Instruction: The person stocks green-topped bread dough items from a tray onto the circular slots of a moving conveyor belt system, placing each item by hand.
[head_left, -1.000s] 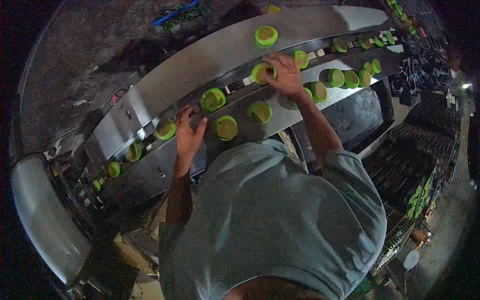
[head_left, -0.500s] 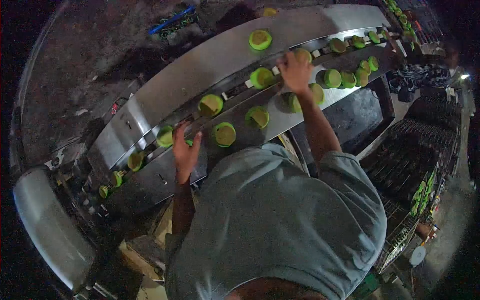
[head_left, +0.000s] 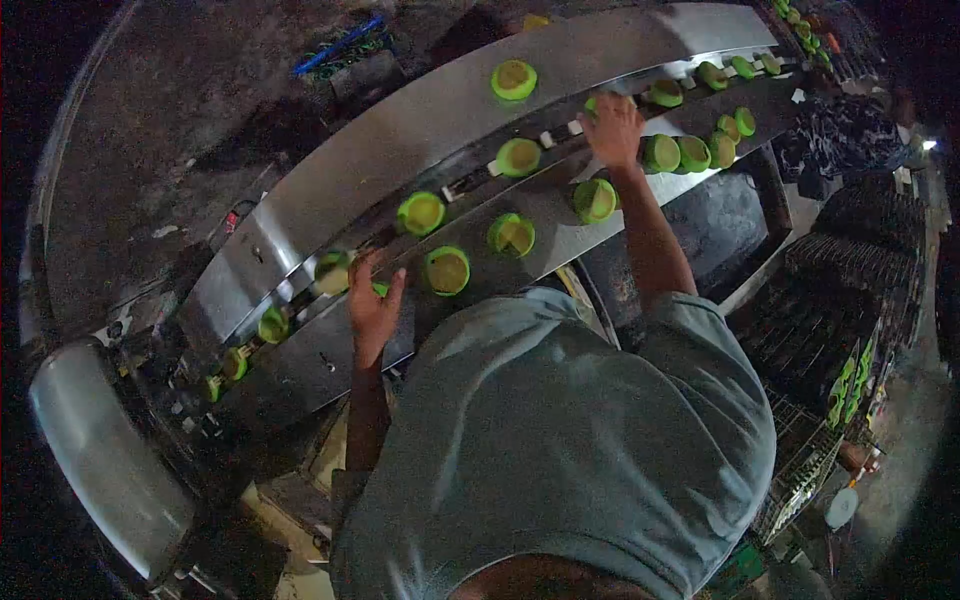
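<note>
My right hand (head_left: 613, 132) reaches up to the metal conveyor track, fingers curled over a green round piece (head_left: 591, 103) that it mostly covers. On the left, my left hand (head_left: 373, 308) holds nothing, with thumb and fingers apart. Close by it on the track is a green round piece with a tan face (head_left: 331, 271), and a small bit of green shows behind its palm. Similar pieces sit along the track, among them one between the hands (head_left: 518, 157) and another nearer my left hand (head_left: 421, 213).
On the near steel ledge stand loose green pieces (head_left: 447, 270), with several grouped at the right (head_left: 692, 153). One piece (head_left: 513, 79) lies on the far metal plate (head_left: 420, 130). A dark tray (head_left: 715, 225) and wire racks (head_left: 850, 270) are to the right.
My right hand has shifted slightly right and up, its fingers now over the track piece. My left hand stays in nearly the same spot. The view has shifted a little.
</note>
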